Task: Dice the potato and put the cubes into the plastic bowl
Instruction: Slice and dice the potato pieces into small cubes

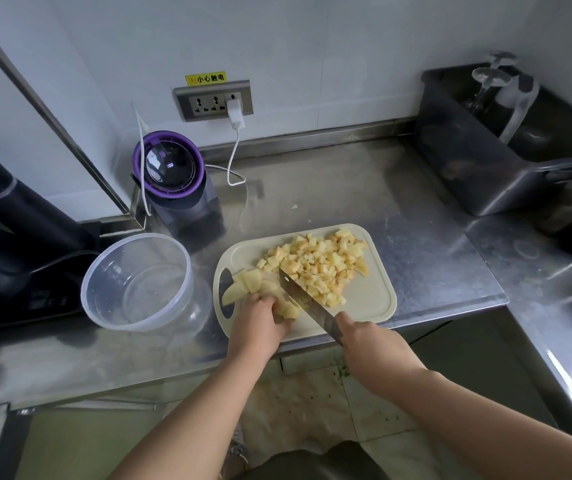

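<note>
We curled left hand (260,322) fingers over pale potato chunks (251,282) on cream plastic board (374,299); right hand (371,344) gripped steel knife (300,294), blade beside yellow cubes (322,259); clear plastic bowl (85,289) left of board.

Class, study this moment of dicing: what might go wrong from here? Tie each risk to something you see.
1. The left hand holds potato chunks right beside the knife; a slip might nick its fingers.
2. The board lies at the counter's front edge; pressing might tip or slide it.
3. The cubes pile near the board's far rim; some might roll off.
</note>
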{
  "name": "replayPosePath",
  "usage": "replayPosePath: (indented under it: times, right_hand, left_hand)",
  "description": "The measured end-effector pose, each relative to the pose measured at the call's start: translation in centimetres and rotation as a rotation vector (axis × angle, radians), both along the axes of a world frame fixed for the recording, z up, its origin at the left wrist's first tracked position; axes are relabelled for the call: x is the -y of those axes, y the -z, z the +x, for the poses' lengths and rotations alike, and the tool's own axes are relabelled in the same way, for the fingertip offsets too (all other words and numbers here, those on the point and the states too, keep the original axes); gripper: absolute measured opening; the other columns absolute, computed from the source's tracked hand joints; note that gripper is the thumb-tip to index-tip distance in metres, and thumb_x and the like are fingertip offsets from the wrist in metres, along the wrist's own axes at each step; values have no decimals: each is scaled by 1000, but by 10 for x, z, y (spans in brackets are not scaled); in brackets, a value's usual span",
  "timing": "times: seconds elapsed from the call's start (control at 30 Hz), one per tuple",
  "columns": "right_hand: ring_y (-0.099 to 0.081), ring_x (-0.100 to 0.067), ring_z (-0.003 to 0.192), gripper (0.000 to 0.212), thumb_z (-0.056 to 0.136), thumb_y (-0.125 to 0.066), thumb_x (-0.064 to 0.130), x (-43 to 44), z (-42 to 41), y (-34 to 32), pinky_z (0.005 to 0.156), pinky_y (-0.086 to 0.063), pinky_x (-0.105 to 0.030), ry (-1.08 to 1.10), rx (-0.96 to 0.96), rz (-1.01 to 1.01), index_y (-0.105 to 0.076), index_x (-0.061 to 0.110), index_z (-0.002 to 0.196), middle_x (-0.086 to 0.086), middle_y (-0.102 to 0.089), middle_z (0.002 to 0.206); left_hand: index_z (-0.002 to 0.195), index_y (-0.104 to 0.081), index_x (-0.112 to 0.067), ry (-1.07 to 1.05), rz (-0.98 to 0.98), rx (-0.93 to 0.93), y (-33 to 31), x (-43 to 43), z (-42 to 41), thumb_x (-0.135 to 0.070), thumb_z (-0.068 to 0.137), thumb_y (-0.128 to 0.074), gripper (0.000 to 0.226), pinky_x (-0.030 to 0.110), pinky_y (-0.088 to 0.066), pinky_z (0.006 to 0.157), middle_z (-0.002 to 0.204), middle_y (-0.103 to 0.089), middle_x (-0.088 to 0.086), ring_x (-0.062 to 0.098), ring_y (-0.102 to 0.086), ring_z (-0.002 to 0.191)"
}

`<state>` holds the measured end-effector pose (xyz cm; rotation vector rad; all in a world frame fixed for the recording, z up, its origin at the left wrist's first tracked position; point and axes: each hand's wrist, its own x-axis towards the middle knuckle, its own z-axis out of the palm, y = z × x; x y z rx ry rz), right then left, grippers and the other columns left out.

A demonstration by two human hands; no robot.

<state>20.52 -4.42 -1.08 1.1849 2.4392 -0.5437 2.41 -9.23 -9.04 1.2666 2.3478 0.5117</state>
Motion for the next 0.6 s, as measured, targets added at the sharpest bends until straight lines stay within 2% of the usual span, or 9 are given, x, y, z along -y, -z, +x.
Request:
replayPosePath:
  times: [0.1,0.2,0.33,0.47,0.6]
  right_hand:
    - [-36,-14,50,26,95,-39,2,1,1,-1,43,-23,-25,-18,13,20,-22,22,97,2,-39,66]
    - [-36,-14,50,27,94,-38,1,2,0,-2,44,-23,-25,-36,15,18,-21,22,98,1,-38,67]
    - [-39,-16,52,28,93,-39,0,5,1,-3,44,-28,-27,-26,-4,-20,-24,23,102,0,-42,68]
    - [-42,-18,54,33,89,-39,-3,8,1,-3,46,-31,-29,-36,-10,-30,-32,21,111,-2,-45,69]
    - [-44,-19,55,32,88,-39,-5,10,-3,-3,47,-33,-30,-32,-7,-46,-27,21,103,-2,-46,70]
  left_hand:
    - [117,-66,-19,44,-5,-44,-1,-4,2,-32,88,-63,32,32,-47,93,124,-58,0,19,-56,110]
    - [119,-65,-17,54,19,-50,-1,-6,3,-26,88,-62,32,31,-44,96,124,-59,2,19,-54,114]
    - [110,-67,-15,-33,74,27,0,-1,0,-25,82,-71,29,27,-48,86,111,-65,-2,17,-60,104]
    - [102,-71,-13,-90,90,58,-3,2,0,-28,80,-75,27,20,-43,74,100,-70,-3,15,-63,92]
    - [99,-72,-15,-87,79,45,-3,2,2,-30,79,-75,25,25,-49,77,97,-71,-4,14,-64,90]
